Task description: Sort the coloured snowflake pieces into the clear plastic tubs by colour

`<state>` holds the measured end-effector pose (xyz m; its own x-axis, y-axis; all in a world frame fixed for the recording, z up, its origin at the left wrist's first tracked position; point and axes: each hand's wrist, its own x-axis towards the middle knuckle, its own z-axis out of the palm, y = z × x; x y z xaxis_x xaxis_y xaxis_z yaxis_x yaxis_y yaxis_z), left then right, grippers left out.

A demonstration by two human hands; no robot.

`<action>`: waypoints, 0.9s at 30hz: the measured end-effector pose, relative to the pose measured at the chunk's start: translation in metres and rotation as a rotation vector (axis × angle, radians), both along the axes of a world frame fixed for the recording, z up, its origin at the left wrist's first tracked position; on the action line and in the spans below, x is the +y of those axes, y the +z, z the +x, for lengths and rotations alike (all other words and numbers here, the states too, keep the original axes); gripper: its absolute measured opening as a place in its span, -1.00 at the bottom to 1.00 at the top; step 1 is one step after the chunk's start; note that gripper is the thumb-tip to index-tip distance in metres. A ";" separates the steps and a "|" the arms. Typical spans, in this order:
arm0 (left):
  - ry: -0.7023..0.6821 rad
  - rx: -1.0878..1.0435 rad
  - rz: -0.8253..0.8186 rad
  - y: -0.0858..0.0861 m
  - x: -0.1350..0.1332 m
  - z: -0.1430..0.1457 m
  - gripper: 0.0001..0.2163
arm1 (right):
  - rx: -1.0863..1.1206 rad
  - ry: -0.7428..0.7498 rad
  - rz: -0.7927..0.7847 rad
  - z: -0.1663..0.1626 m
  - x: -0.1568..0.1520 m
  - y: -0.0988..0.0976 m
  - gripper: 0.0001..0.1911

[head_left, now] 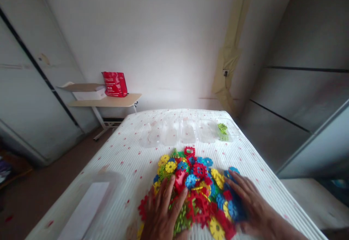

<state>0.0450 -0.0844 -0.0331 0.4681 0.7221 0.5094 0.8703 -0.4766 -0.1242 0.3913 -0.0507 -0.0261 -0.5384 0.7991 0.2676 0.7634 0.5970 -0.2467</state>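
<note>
A heap of interlocking plastic pieces in red, yellow, blue and green lies on the white patterned cover. Some are toothed squares, others notched discs like the yellow one. On the heap's left side, my left hand rests with fingers spread over red and green pieces. My right hand is at the right edge, its fingers stretched over blue pieces and slightly blurred. Neither hand has a piece visibly gripped. Beyond the heap stand several clear plastic containers in a row; the rightmost holds light green pieces.
A clear lid or tray with a white strip lies at the left front. Farther back on the left, a small table carries a red bag and a white box. Grey cabinets stand on the right.
</note>
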 end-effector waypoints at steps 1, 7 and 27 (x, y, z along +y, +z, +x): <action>0.013 -0.011 0.000 0.004 0.002 0.004 -0.29 | -0.020 0.008 0.029 -0.002 -0.004 -0.006 0.04; 0.118 -0.086 -0.041 0.025 0.012 0.016 -0.36 | 0.054 0.021 0.108 -0.035 0.005 -0.004 -0.08; -0.016 -0.560 -0.058 -0.004 0.013 0.019 -0.45 | 0.623 0.171 -0.180 -0.178 0.034 0.058 -0.47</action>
